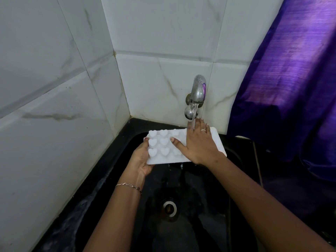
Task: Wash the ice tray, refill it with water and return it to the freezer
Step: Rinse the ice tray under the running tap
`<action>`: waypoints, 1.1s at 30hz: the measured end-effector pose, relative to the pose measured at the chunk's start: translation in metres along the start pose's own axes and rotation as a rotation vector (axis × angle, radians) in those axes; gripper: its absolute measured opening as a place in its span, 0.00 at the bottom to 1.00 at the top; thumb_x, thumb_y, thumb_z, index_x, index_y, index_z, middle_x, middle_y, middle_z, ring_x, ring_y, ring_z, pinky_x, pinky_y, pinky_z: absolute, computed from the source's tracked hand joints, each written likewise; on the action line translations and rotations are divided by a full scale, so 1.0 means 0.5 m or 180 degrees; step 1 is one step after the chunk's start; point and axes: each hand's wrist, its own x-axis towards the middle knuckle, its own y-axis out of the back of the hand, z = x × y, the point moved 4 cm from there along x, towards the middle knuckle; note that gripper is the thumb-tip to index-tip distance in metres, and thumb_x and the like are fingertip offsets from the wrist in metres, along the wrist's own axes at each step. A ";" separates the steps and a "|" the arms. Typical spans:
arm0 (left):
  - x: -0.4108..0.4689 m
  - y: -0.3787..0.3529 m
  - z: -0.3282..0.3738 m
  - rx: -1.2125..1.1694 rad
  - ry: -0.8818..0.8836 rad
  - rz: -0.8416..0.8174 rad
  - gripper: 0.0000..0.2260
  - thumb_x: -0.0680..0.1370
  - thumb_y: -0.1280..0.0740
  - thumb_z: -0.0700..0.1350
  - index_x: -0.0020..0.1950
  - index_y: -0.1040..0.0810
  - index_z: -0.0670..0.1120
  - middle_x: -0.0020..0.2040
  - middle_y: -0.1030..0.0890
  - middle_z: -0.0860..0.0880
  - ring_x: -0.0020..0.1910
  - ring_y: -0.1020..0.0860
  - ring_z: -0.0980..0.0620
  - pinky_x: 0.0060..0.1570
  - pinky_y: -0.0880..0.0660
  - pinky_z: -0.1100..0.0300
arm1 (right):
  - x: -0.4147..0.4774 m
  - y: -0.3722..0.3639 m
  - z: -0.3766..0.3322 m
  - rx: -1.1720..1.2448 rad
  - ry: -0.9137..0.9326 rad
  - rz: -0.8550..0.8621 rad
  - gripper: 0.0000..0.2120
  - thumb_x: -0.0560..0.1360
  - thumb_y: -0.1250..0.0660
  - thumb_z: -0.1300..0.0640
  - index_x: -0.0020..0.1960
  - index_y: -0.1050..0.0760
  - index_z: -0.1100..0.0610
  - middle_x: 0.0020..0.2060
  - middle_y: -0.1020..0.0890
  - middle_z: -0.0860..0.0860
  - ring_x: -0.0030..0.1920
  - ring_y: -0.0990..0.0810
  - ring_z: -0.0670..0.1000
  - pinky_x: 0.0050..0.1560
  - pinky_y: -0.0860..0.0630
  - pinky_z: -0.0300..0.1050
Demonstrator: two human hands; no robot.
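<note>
Ice tray (164, 158) held over the black sink (236, 160), just below the wall tap (198, 89). The tray is white and rectangular. Its long axis runs left to right across the basin, and its broad face is turned up towards me, with the right end angled slightly nearer to me than the left. Heart-shaped cells lie in three rows along that axis, each with its lobes towards the wall and its tip towards me. They look like rounded bumps, though I cannot tell for certain whether this is the top or the underside. My left hand (141, 159) grips the left short end, palm beneath the tray and fingers curled round its edge, one fingertip showing at the far corner. A bracelet (129, 185) sits on that wrist. My right hand (198, 144) lies flat on the right half of the tray, fingers straight and spread, thumb reaching towards the middle cells, and a ring (203, 130) on one finger. The water stream (194, 115) from the tap lands on these fingers. Drops hang from the tray's near long edge, above the drain (170, 208). White marbled tiles (54, 88) line the corner. A purple curtain (291, 88) hangs at right.
</note>
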 end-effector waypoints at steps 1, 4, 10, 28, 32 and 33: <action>-0.001 0.000 -0.001 -0.0023 0.0033 -0.0007 0.14 0.83 0.41 0.50 0.51 0.20 0.44 0.47 0.16 0.43 0.46 0.18 0.45 0.46 0.21 0.51 | 0.001 -0.005 -0.002 -0.0048 0.0014 -0.0028 0.51 0.70 0.65 0.26 0.78 0.55 0.65 0.76 0.52 0.66 0.77 0.54 0.61 0.76 0.56 0.58; -0.003 -0.004 -0.015 -0.0077 0.0142 -0.0083 0.13 0.83 0.40 0.48 0.51 0.20 0.43 0.45 0.15 0.43 0.43 0.17 0.46 0.45 0.20 0.52 | -0.010 -0.011 -0.006 -0.0138 0.0346 -0.0035 0.48 0.71 0.67 0.29 0.78 0.53 0.64 0.77 0.48 0.64 0.78 0.51 0.60 0.76 0.55 0.57; -0.002 -0.043 -0.047 -0.0294 0.0511 -0.0162 0.14 0.84 0.43 0.47 0.49 0.21 0.42 0.42 0.16 0.45 0.40 0.17 0.50 0.47 0.20 0.57 | -0.038 -0.027 -0.082 -0.0130 0.1456 -0.0117 0.40 0.74 0.64 0.39 0.79 0.54 0.62 0.79 0.52 0.57 0.78 0.56 0.53 0.77 0.57 0.52; -0.011 0.078 -0.026 0.0118 0.0984 0.0191 0.13 0.83 0.45 0.38 0.47 0.23 0.34 0.33 0.17 0.38 0.27 0.18 0.44 0.23 0.21 0.56 | -0.170 -0.041 0.164 0.0466 0.1256 0.0724 0.33 0.71 0.29 0.62 0.73 0.35 0.53 0.68 0.26 0.52 0.67 0.28 0.52 0.63 0.26 0.53; -0.018 0.102 -0.058 0.0488 0.1271 0.0242 0.14 0.83 0.48 0.39 0.49 0.26 0.34 0.32 0.18 0.37 0.32 0.18 0.41 0.26 0.20 0.50 | -0.196 -0.090 0.185 0.1053 0.0894 0.0400 0.26 0.77 0.33 0.60 0.72 0.33 0.47 0.66 0.23 0.45 0.63 0.23 0.47 0.61 0.28 0.40; -0.018 0.112 -0.069 0.0628 0.1368 0.0229 0.14 0.83 0.46 0.43 0.50 0.25 0.36 0.34 0.18 0.37 0.36 0.19 0.40 0.31 0.20 0.48 | -0.202 -0.101 0.185 0.1162 0.0782 0.0341 0.24 0.77 0.34 0.59 0.72 0.32 0.47 0.64 0.23 0.43 0.61 0.23 0.45 0.60 0.29 0.36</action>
